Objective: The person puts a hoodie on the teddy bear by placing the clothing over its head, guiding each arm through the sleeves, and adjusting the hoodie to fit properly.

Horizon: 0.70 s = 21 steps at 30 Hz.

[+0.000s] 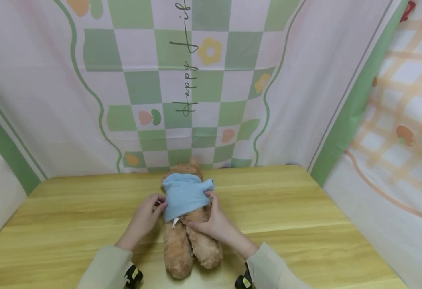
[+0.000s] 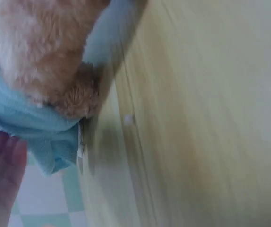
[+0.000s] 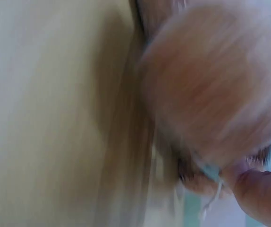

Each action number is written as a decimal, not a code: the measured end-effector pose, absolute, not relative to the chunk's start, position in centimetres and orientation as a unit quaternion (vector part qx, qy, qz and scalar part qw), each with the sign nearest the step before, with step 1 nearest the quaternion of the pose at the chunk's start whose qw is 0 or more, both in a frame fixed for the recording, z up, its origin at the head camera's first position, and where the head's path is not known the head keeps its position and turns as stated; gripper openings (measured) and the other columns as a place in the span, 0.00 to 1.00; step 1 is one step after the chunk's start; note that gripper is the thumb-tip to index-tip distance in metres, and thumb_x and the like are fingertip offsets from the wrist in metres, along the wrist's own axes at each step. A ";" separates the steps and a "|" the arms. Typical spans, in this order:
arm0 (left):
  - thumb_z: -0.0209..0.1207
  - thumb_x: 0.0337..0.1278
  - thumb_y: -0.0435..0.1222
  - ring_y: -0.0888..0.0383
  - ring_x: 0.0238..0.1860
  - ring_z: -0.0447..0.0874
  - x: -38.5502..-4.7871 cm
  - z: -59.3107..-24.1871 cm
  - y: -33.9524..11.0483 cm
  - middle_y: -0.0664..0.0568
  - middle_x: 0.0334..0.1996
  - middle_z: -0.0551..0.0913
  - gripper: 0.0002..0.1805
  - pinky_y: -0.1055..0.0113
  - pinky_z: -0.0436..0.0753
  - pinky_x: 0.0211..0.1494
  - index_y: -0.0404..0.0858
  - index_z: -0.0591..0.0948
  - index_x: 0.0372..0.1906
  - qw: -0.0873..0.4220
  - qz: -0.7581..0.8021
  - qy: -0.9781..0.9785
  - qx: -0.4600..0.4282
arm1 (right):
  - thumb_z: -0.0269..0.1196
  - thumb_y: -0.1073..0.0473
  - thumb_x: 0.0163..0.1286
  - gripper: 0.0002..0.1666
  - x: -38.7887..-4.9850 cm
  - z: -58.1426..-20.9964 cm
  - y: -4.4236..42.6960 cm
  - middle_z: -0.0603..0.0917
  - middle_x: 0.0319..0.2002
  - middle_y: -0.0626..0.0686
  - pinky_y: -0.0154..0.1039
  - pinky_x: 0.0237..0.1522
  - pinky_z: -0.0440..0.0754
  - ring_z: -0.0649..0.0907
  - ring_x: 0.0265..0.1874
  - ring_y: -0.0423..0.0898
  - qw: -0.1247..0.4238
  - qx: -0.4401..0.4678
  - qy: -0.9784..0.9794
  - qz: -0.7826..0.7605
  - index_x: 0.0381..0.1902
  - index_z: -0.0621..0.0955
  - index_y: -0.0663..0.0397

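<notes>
A brown plush toy (image 1: 176, 251) lies on the wooden table with its legs toward me. It wears a light blue shirt (image 1: 185, 194), bunched over its upper body and partly covering its head. My left hand (image 1: 146, 216) pinches the shirt's left edge between thumb and fingers; the left wrist view shows the fingertips against the blue cloth (image 2: 31, 118). My right hand (image 1: 220, 222) grips the toy's right side, thumb across the top of a leg and fingers by the shirt's right edge. A small white tag (image 1: 175, 222) sticks out below the hem. The right wrist view is blurred.
The wooden table (image 1: 287, 208) extends to both sides of the toy. A green and white checked cloth (image 1: 175, 86) hangs behind its far edge. More cloth with orange checks (image 1: 409, 100) hangs at the right.
</notes>
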State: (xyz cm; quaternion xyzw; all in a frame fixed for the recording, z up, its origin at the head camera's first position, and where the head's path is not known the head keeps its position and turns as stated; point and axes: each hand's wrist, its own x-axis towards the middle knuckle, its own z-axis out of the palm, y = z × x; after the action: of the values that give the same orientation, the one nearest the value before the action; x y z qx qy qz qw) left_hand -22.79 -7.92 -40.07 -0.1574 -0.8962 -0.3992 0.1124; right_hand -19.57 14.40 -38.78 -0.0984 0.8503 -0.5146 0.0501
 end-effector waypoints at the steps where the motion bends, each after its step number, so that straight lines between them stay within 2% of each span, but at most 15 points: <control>1: 0.57 0.63 0.31 0.53 0.39 0.81 -22.9 -40.0 -7.8 0.46 0.36 0.81 0.03 0.61 0.81 0.41 0.35 0.79 0.38 0.126 -0.389 -0.898 -0.161 | 0.70 0.50 0.58 0.55 -19.5 -38.8 14.3 0.58 0.67 0.76 0.58 0.60 0.72 0.68 0.64 0.67 0.047 -0.095 0.853 -0.510 0.70 0.48 0.54; 2: 0.58 0.62 0.31 0.53 0.38 0.81 -22.9 -40.0 -7.7 0.46 0.35 0.81 0.02 0.62 0.81 0.40 0.35 0.79 0.36 0.141 -0.381 -0.899 -0.166 | 0.69 0.52 0.57 0.54 -19.5 -38.9 14.2 0.58 0.66 0.77 0.56 0.55 0.76 0.73 0.59 0.65 0.047 -0.092 0.852 -0.513 0.70 0.48 0.55; 4: 0.59 0.60 0.30 0.54 0.36 0.81 -23.1 -40.0 -7.5 0.47 0.32 0.81 0.02 0.62 0.81 0.38 0.36 0.79 0.32 0.166 -0.369 -0.898 -0.174 | 0.68 0.58 0.56 0.52 -19.4 -39.0 14.3 0.64 0.62 0.77 0.49 0.42 0.79 0.80 0.41 0.58 0.043 -0.089 0.852 -0.513 0.68 0.48 0.55; 6: 0.59 0.59 0.30 0.55 0.34 0.81 -23.2 -39.8 -7.4 0.48 0.30 0.80 0.04 0.63 0.81 0.36 0.37 0.77 0.30 0.181 -0.368 -0.895 -0.177 | 0.66 0.61 0.54 0.51 -19.3 -39.1 14.4 0.74 0.51 0.74 0.40 0.31 0.77 0.77 0.25 0.48 0.046 -0.090 0.856 -0.507 0.68 0.48 0.55; 8: 0.58 0.60 0.29 0.54 0.33 0.82 -23.3 -39.7 -7.3 0.47 0.29 0.80 0.05 0.64 0.81 0.35 0.37 0.76 0.29 0.184 -0.377 -0.891 -0.172 | 0.64 0.63 0.53 0.51 -19.4 -39.1 14.6 0.78 0.39 0.66 0.34 0.24 0.71 0.69 0.16 0.41 0.054 -0.092 0.856 -0.505 0.67 0.47 0.55; 11: 0.56 0.62 0.30 0.54 0.32 0.82 -23.5 -39.4 -7.3 0.46 0.29 0.80 0.06 0.65 0.80 0.34 0.36 0.74 0.29 0.176 -0.392 -0.889 -0.158 | 0.64 0.66 0.51 0.51 -19.5 -39.1 14.8 0.78 0.33 0.61 0.31 0.23 0.70 0.67 0.15 0.38 0.054 -0.102 0.855 -0.505 0.67 0.48 0.56; 13: 0.55 0.63 0.30 0.52 0.33 0.83 -23.7 -39.2 -7.2 0.44 0.30 0.80 0.06 0.65 0.81 0.34 0.35 0.73 0.29 0.166 -0.408 -0.886 -0.144 | 0.63 0.67 0.50 0.51 -19.6 -39.1 14.9 0.77 0.40 0.66 0.31 0.23 0.70 0.67 0.15 0.38 0.053 -0.105 0.855 -0.504 0.67 0.48 0.56; 17: 0.55 0.63 0.29 0.50 0.35 0.83 -23.9 -39.1 -7.0 0.43 0.32 0.78 0.06 0.65 0.83 0.35 0.34 0.73 0.30 0.164 -0.422 -0.883 -0.126 | 0.63 0.67 0.50 0.51 -19.7 -39.0 15.0 0.68 0.55 0.76 0.33 0.23 0.70 0.68 0.17 0.41 0.058 -0.113 0.855 -0.503 0.67 0.49 0.56; 19: 0.55 0.63 0.29 0.51 0.34 0.81 -23.9 -39.1 -6.9 0.43 0.31 0.78 0.06 0.65 0.82 0.36 0.33 0.73 0.30 0.169 -0.416 -0.885 -0.126 | 0.65 0.63 0.54 0.50 -19.7 -39.0 15.1 0.65 0.59 0.77 0.36 0.29 0.75 0.76 0.25 0.46 0.057 -0.115 0.856 -0.501 0.67 0.50 0.55; 20: 0.55 0.63 0.29 0.51 0.34 0.81 -23.9 -39.2 -6.9 0.43 0.31 0.78 0.05 0.64 0.82 0.36 0.33 0.74 0.31 0.172 -0.412 -0.886 -0.126 | 0.66 0.61 0.56 0.49 -19.8 -38.9 15.2 0.67 0.58 0.77 0.39 0.29 0.77 0.77 0.26 0.50 0.061 -0.114 0.854 -0.505 0.68 0.51 0.53; 21: 0.55 0.63 0.29 0.51 0.34 0.81 -23.9 -39.2 -6.9 0.43 0.31 0.78 0.05 0.64 0.81 0.36 0.34 0.74 0.31 0.173 -0.408 -0.887 -0.126 | 0.67 0.59 0.58 0.47 -19.8 -38.9 15.3 0.66 0.60 0.76 0.42 0.33 0.80 0.80 0.32 0.54 0.061 -0.113 0.849 -0.512 0.68 0.52 0.52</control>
State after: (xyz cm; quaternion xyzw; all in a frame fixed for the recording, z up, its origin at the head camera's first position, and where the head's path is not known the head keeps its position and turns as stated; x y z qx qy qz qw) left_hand -23.87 -6.91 -39.17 -0.1256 -0.8873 -0.4085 0.1732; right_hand -19.81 15.26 -38.94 -0.1131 0.8494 -0.5119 0.0612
